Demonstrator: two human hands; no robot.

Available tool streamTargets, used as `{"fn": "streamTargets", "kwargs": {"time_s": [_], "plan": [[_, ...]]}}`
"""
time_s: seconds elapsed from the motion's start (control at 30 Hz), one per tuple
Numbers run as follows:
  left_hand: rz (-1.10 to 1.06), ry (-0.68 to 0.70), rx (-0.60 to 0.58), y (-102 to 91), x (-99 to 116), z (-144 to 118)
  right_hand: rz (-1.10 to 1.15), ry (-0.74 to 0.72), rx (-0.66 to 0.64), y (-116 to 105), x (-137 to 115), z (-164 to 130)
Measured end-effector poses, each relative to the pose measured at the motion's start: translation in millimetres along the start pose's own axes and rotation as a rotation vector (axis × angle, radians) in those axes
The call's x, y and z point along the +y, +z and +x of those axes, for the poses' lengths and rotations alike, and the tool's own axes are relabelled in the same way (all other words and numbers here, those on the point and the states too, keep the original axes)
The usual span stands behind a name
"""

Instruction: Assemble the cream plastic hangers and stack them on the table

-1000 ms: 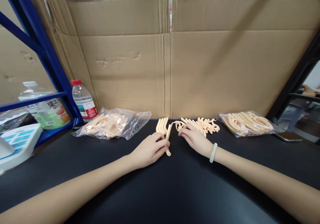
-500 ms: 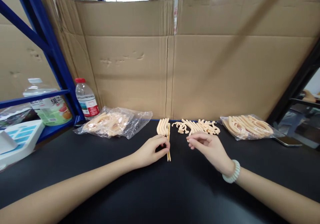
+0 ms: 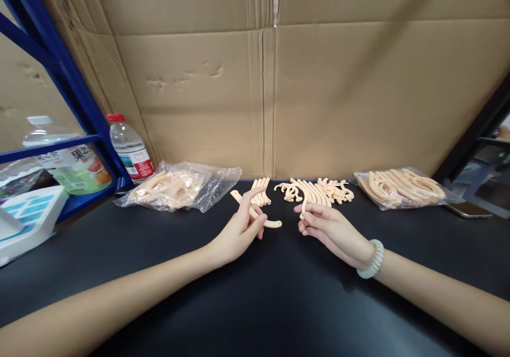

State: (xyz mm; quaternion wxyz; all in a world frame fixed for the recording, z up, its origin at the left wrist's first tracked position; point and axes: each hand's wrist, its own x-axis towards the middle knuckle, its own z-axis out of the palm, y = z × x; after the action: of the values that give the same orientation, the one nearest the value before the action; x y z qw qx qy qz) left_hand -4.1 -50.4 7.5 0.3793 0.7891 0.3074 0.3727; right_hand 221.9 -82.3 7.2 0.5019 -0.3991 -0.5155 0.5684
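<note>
My left hand [image 3: 238, 234] is closed on a cream-coloured curved strip [image 3: 273, 223] with a small hole at its end. The strip slants from upper left to lower right through the fingers, a little above the black table. Fingertips of my right hand [image 3: 337, 230] pinch the near end of another curved strip [image 3: 305, 204], at the left side of a fanned row of strips [image 3: 319, 192]. Behind my left hand lies a small row of similar strips [image 3: 261, 192]. Part of each held strip is hidden by my fingers.
Bags of cream pieces lie left [image 3: 175, 187] and right [image 3: 398, 187]. Small curly pieces [image 3: 338, 191] sit beside the fanned row. A red-capped bottle [image 3: 131, 150] stands at the left by a blue frame [image 3: 85, 81]. Cardboard [image 3: 191, 96] walls the back.
My left hand has turned its strip from pointing toward me to lying slantwise. My right fingers have closed on a strip's end. The view has tilted downward.
</note>
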Motion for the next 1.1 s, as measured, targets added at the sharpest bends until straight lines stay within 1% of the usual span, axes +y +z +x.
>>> {"fn": "streamTargets", "kwargs": {"time_s": [0.07,0.13,0.2,0.37,0.5,0.67,0.8,0.9,0.97,1.1], "plan": [[-0.087,-0.018,-0.023,-0.1,1,2,0.003,0.0,0.016,1,0,0],[-0.207,-0.062,-0.058,-0.3,3,4,0.006,0.0,0.032,2,0,0],[-0.28,-0.11,-0.069,-1.5,5,7,0.008,0.002,0.043,3,0,0],[-0.33,-0.241,0.0,-6.7,4,13,-0.004,-0.005,0.036,3,-1,-1],[-0.382,-0.294,0.004,-5.0,3,13,-0.033,-0.034,0.025,2,0,-2],[-0.449,-0.244,0.065,5.9,4,9,-0.013,-0.05,0.003,1,3,-1],[-0.415,-0.248,0.102,11.1,6,5,0.032,0.033,-0.023,2,2,-1],[-0.333,-0.169,0.116,11.4,9,1,0.051,0.066,-0.076,2,0,-2],[-0.301,-0.104,0.149,11.0,10,-1,0.065,0.071,-0.113,2,-1,-4],[-0.288,-0.058,0.216,10.3,10,-3,0.122,0.115,-0.188,-2,-4,-5]]}}
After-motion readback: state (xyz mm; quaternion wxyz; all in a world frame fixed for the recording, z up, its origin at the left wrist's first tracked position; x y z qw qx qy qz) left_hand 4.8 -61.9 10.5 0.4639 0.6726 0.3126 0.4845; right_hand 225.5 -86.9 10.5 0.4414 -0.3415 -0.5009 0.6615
